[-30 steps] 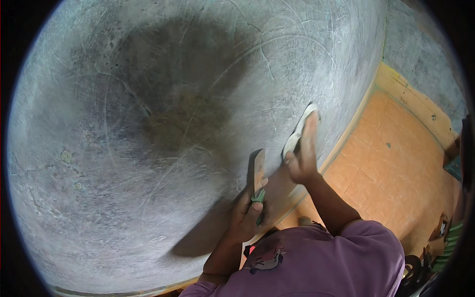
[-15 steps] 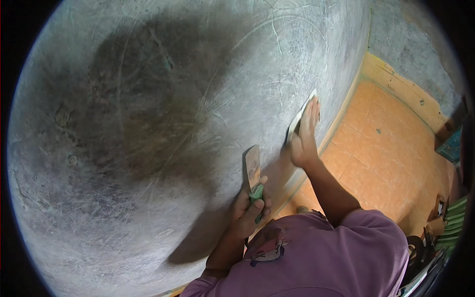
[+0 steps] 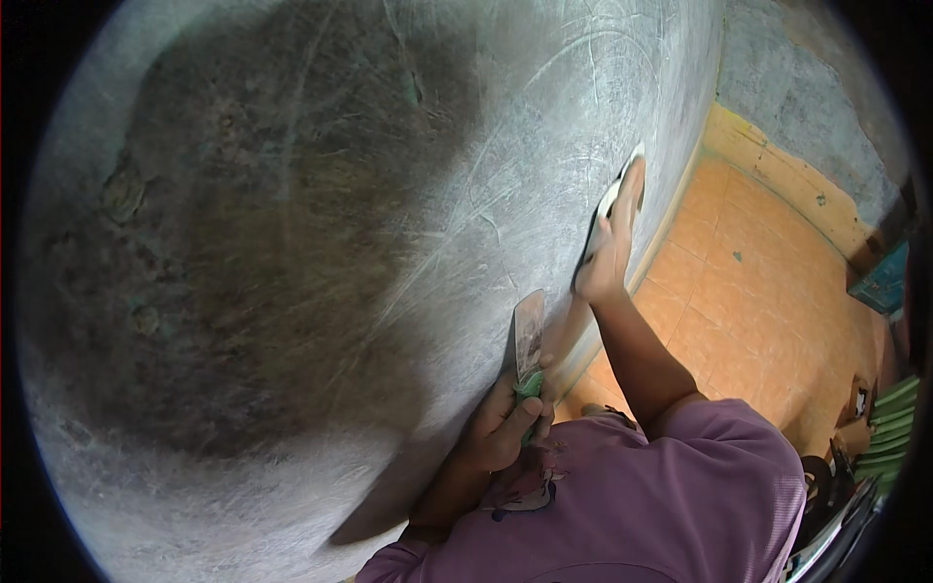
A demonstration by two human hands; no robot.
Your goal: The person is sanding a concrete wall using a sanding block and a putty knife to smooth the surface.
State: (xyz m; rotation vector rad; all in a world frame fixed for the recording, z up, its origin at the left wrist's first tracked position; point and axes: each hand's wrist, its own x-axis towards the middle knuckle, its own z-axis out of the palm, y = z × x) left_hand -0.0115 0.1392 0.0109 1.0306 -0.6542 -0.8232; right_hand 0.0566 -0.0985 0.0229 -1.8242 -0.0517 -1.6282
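My left hand (image 3: 502, 425) is closed round the green handle of a putty knife (image 3: 530, 330). Its flat metal blade points up in front of the grey wall (image 3: 321, 291). Farther out, at right, my right hand (image 3: 614, 248) is stretched long against the same wall. Under its fingers lies a thin pale sheet (image 3: 609, 199), pressed between palm and wall and moving with the hand. A white edge sticks out past the fingertips; the fingers hide most of the sheet, so its material cannot be made out.
Scratches and patches mark the wall, and a big shadow darkens it. Orange floor tiles (image 3: 748, 282) lie at right. A second wall with a yellow lower band (image 3: 787, 170) stands beyond. A blue box (image 3: 880, 280) and green slatted thing (image 3: 889, 428) are at the right edge.
My right hand has slid up and slightly right along the wall with the pale sheet. My left hand and the putty knife have shifted a little to the right.
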